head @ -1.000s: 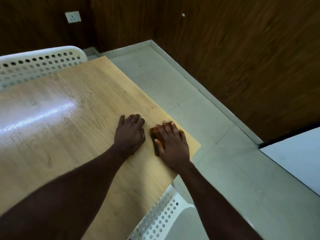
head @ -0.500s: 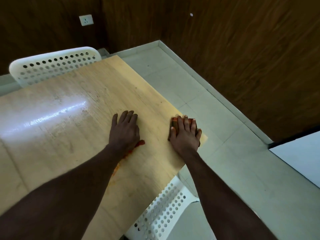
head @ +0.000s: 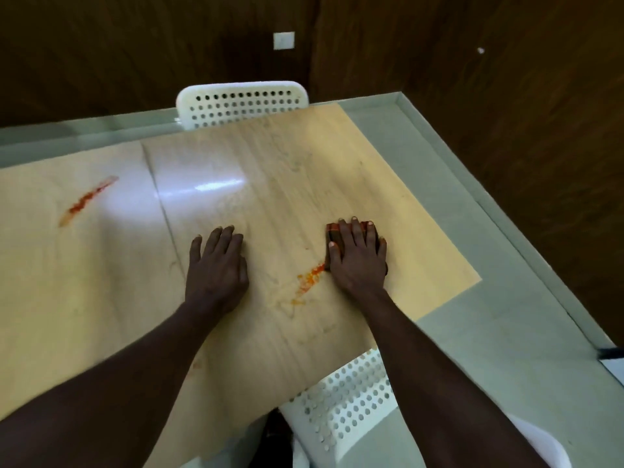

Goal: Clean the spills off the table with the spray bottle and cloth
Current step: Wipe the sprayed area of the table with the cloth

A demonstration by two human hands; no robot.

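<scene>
View: looking down from the head at a pale wooden desk (head: 287,163) that fills the middle of the frame.
Left hand (head: 217,265): lies flat on bare wood at centre, fingers straight and released, holding nothing.
Right hand (head: 358,258): right of centre, palm down on the cloth, fingers extended and pressing rather than curled round it.
Cloth (head: 333,235): a small reddish pad almost hidden under the right hand; only its upper left corner shows.
Near spill (head: 309,278): an orange-red smear touching the lower left side of the right hand.
Far spill (head: 89,199): a slanted red streak at the upper left, well apart from both hands.
Spray bottle: not in view.
Step in hand: probably wiping the near spill. Keep the palm flat, sweep left across the smear, and brace with the left hand.
Edges: the desk's right edge runs diagonally just beyond the right hand, to a corner at the lower right. Strokes that way risk pushing mess onto the grey floor (head: 506,298).
Open room: bare wood stretches left and toward the top.
Chairs: a white perforated chair (head: 241,104) at top centre, another (head: 341,400) at bottom centre.
</scene>
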